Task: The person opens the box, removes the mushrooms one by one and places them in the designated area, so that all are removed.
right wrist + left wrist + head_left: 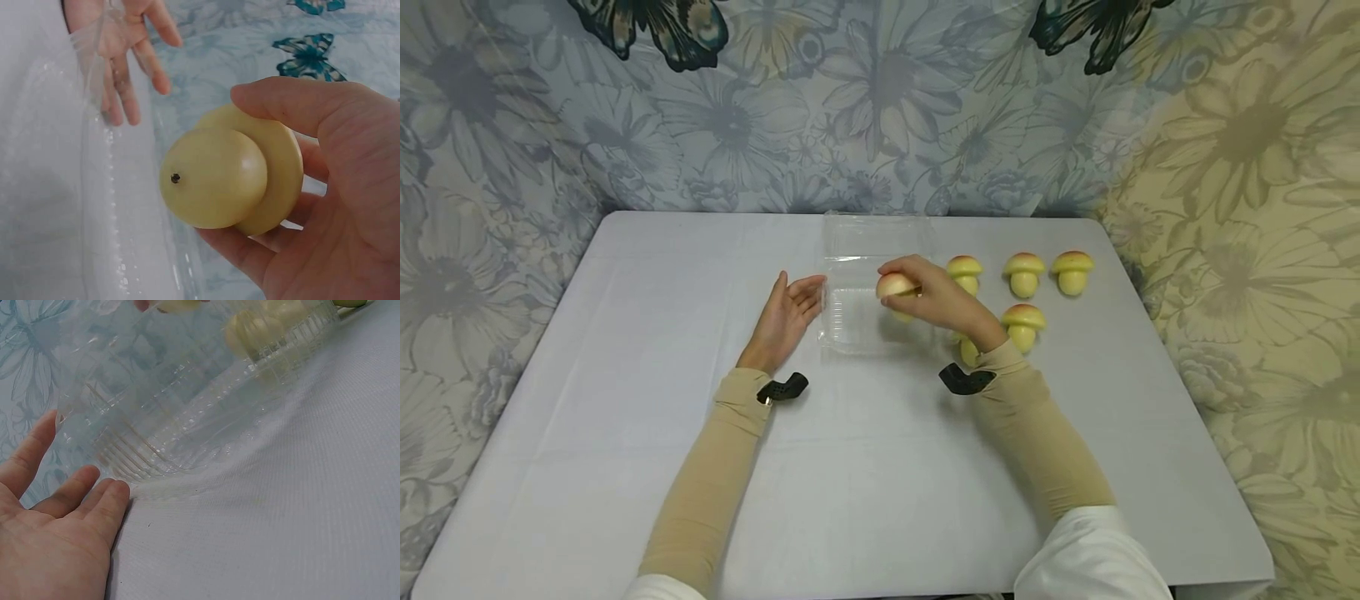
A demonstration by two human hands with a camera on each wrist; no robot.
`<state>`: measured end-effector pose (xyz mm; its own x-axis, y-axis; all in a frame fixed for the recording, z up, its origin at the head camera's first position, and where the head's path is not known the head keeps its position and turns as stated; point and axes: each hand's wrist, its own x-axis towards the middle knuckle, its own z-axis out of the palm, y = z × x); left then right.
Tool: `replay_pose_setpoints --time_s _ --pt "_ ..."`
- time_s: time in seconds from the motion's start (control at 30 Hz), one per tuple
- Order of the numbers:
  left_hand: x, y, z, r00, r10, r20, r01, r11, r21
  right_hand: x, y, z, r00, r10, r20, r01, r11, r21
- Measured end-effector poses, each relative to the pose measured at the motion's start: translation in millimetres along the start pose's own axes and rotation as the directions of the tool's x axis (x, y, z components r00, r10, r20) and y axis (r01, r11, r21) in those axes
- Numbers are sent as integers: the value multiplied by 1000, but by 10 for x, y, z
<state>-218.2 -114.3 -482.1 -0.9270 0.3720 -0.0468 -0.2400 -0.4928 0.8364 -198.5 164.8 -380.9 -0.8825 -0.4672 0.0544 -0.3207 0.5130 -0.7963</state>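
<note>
In the head view my right hand (936,292) grips a yellow toy mushroom (897,286) by its reddish cap, over a clear plastic container (853,329). The right wrist view shows the mushroom's rounded stem (212,178) with a small dark dot at its end, thumb and fingers around the cap. My left hand (784,321) is at the container's left side, fingers extended, palm turned toward it. In the left wrist view the fingertips (119,490) are right at the container's ribbed wall (134,453). The container's lid (876,237) lies folded back toward the wall.
Several more yellow mushrooms with reddish caps stand right of the container, among them one at the far right (1072,272) and one nearer (1022,325); my right hand partly hides others. A white-covered table (625,417) meets floral-patterned cloth walls (730,125) behind and at the sides.
</note>
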Motion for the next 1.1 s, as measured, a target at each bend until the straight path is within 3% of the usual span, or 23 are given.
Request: replay_pose_setpoints --time_s 1.1 --pt "2 -4 12 1000 2 8 -2 1000 3 -209 -114 -465 998 14 -64 -19 997 -78"
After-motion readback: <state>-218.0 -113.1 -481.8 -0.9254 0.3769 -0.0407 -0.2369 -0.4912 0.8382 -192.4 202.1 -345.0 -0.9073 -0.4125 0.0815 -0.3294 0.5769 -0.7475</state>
